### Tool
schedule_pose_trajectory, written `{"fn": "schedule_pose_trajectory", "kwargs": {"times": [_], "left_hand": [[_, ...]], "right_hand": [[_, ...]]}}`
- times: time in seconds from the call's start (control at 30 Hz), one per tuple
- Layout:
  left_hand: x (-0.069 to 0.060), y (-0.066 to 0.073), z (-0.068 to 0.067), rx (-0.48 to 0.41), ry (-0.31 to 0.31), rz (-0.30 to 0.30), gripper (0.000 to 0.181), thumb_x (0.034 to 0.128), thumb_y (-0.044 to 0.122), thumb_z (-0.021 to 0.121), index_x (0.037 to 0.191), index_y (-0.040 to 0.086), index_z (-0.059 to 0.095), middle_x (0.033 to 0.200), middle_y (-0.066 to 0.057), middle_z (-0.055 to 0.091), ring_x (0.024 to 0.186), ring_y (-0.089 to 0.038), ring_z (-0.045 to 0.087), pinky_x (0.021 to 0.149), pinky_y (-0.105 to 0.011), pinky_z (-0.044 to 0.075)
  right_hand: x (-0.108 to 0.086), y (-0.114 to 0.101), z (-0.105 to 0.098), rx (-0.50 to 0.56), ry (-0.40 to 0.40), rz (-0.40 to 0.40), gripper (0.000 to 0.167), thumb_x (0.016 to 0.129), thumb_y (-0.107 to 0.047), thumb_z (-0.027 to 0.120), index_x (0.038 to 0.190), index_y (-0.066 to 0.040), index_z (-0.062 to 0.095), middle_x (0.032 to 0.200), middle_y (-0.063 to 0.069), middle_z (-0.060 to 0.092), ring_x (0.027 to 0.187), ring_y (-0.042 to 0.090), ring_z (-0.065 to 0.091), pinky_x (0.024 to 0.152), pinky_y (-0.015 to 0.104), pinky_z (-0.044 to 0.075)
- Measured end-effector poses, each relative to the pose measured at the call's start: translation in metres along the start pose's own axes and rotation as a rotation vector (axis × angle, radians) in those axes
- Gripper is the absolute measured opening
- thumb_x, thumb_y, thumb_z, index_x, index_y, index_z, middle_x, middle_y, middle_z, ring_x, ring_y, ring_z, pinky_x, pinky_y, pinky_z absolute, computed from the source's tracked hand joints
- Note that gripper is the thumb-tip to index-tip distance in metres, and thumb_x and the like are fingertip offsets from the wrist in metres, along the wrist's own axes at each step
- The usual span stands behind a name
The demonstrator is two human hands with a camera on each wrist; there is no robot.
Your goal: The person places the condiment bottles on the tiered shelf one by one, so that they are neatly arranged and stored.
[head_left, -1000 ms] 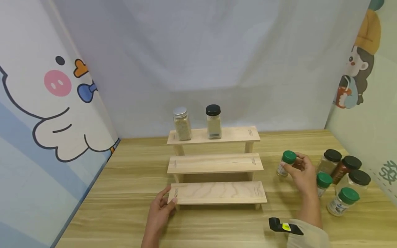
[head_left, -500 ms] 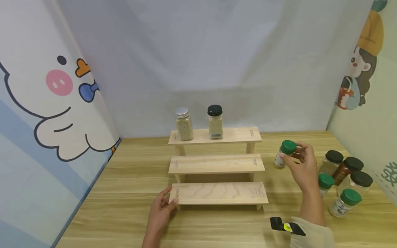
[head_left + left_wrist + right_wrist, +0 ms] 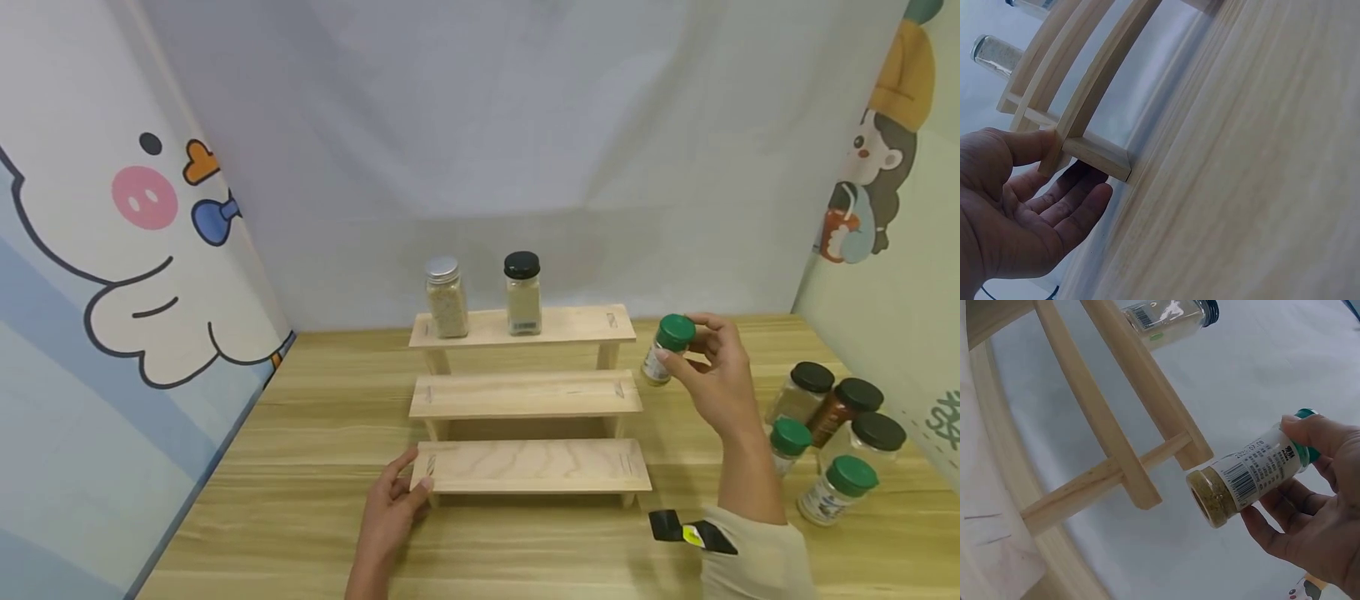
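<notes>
My right hand point(image 3: 718, 375) holds a spice jar point(image 3: 657, 360) with a green cap, thumb on one side and fingers on the other. The jar is raised off the table, just right of the three-tier wooden rack point(image 3: 528, 465). In the right wrist view the held jar point(image 3: 1244, 470) is tilted and shows a white label with a barcode and yellowish powder at its base. My left hand point(image 3: 390, 506) grips the left end of the rack's lowest step, thumb on its edge. On the top step stand a silver-capped jar point(image 3: 447, 304) and a black-capped jar point(image 3: 523, 300).
At the right of the table stand several more spice jars: black-capped ones point(image 3: 801, 400), a reddish one point(image 3: 834, 417), and two with green caps point(image 3: 825, 500). A grey cloth wall point(image 3: 525, 150) rises behind the rack, with printed panels at both sides.
My right hand has lifted the green-capped spice jar from beside the other jars, up and leftward toward the rack's top step. My left hand keeps its place on the rack.
</notes>
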State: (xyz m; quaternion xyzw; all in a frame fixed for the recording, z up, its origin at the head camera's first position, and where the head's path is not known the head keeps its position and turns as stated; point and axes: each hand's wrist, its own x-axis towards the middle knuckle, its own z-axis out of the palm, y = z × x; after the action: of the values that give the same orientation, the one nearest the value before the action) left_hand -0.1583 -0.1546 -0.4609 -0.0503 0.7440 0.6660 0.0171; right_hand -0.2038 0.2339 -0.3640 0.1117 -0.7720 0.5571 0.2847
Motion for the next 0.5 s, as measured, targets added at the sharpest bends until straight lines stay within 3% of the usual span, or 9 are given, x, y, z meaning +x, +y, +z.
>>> {"fn": "schedule_pose_trajectory", "kwargs": {"times": [0.33, 0.5], "left_hand": [[0.001, -0.002, -0.001, 0.007, 0.000, -0.001, 0.053, 0.0897, 0.005, 0.061, 0.138, 0.002, 0.040, 0.086, -0.011, 0.061, 0.077, -0.022, 0.058, 0.070, -0.036, 0.050], [0.001, 0.000, -0.001, 0.006, 0.004, 0.005, 0.053, 0.0897, 0.005, 0.061, 0.138, 0.001, 0.040, 0.087, -0.012, 0.062, 0.077, -0.023, 0.058, 0.069, -0.036, 0.050]], "right_hand": [[0.019, -0.018, 0.013, 0.151, 0.021, -0.011, 0.040, 0.086, 0.005, 0.062, 0.121, -0.003, 0.043, 0.097, 0.003, 0.058, 0.088, 0.018, 0.052, 0.066, 0.022, 0.046], [0.028, -0.026, 0.020, 0.164, 0.022, -0.011, 0.041, 0.086, 0.003, 0.062, 0.122, -0.004, 0.044, 0.097, 0.004, 0.057, 0.088, 0.018, 0.052, 0.066, 0.023, 0.045]]}}
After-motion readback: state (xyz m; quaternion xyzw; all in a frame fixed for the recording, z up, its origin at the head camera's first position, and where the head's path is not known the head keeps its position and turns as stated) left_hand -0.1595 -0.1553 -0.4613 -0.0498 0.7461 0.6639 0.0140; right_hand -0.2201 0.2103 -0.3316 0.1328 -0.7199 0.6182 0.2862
